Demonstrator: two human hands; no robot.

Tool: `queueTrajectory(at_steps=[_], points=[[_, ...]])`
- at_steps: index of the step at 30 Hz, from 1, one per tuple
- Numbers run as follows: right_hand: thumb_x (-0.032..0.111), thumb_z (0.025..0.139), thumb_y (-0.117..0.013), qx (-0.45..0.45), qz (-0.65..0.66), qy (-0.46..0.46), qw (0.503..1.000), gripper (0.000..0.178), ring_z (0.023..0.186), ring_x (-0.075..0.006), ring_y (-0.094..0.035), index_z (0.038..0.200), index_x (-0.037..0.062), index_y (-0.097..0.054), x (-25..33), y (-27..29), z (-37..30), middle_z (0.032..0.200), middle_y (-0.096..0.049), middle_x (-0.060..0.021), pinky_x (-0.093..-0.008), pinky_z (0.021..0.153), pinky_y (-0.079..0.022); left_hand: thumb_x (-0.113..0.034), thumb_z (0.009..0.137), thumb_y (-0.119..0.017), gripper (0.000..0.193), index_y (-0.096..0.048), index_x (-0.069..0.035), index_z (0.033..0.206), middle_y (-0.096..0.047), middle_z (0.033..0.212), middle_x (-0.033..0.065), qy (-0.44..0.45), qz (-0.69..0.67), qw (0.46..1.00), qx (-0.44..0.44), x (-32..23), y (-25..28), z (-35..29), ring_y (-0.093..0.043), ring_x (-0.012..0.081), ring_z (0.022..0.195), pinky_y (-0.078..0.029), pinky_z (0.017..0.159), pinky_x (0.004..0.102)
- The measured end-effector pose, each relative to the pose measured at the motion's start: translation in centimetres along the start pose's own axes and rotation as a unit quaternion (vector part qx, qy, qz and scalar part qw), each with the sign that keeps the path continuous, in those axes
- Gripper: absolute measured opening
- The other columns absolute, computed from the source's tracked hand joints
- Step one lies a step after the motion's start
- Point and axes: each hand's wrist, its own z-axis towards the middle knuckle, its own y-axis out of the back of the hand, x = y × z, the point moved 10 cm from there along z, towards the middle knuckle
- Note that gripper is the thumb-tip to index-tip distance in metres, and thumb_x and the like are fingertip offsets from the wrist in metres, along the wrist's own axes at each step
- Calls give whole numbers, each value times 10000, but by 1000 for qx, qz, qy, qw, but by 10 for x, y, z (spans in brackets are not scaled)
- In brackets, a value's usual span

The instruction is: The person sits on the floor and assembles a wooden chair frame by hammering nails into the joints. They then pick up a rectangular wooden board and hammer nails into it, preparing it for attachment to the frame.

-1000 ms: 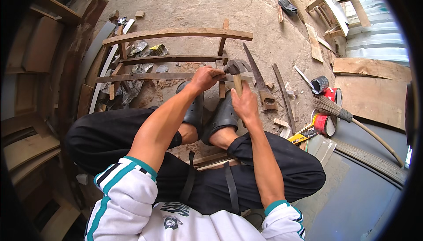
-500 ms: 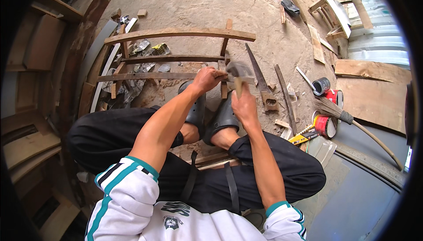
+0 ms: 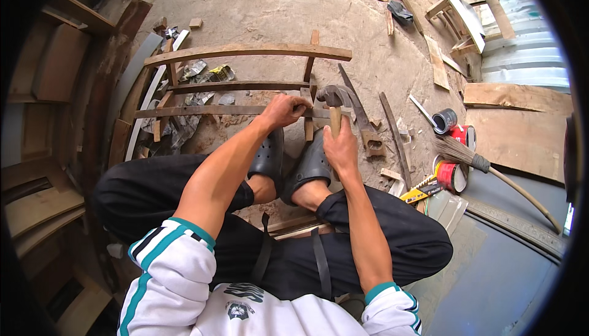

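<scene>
The person's right hand (image 3: 341, 147) was closed around the handle of a hammer (image 3: 335, 119), whose dark head sat just beyond the fist, near the right end of the nearest rail of a wooden frame (image 3: 251, 49). The left hand (image 3: 283, 111), fingers curled in and nearly closed, was at the joint where that rail met a crosspiece, though whether it pinched anything small could not be made out. The frame was on the ground just beyond the dark clogs (image 3: 267, 158), with a handsaw (image 3: 372, 142) lying right of the hammer.
</scene>
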Motion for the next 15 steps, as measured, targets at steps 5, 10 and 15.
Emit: queueTrajectory(at_steps=[5, 10, 15], points=[[222, 898, -616, 8, -27, 22, 999, 424, 898, -530, -620, 1234, -6, -496, -3, -1, 5, 912, -643, -345, -562, 763, -492, -81, 906, -550, 176, -647, -19, 1039, -689, 990, 204, 33, -29, 993, -109, 33, 9, 10, -654, 393, 956, -522, 832, 433], [206, 882, -624, 8, -54, 45, 997, 449, 906, -541, -613, 1235, -38, -490, -20, -16, 14, 919, -635, -364, -572, 783, -489, -152, 939, -533, 196, -547, 3, 1058, -663, 1000, 252, 97, 72, 992, -46, 59, -16, 22, -615, 451, 987, -481, 839, 522], [219, 879, -623, 40, -73, 0, 997, 356, 932, -510, -629, 1119, -25, -524, -36, -29, 12, 943, -632, -356, -536, 788, -500, -238, 989, -479, 270, -550, -63, 1182, -666, 1069, 226, 86, 89, 989, 75, 52, -21, 28, -618, 434, 1015, -483, 819, 535]])
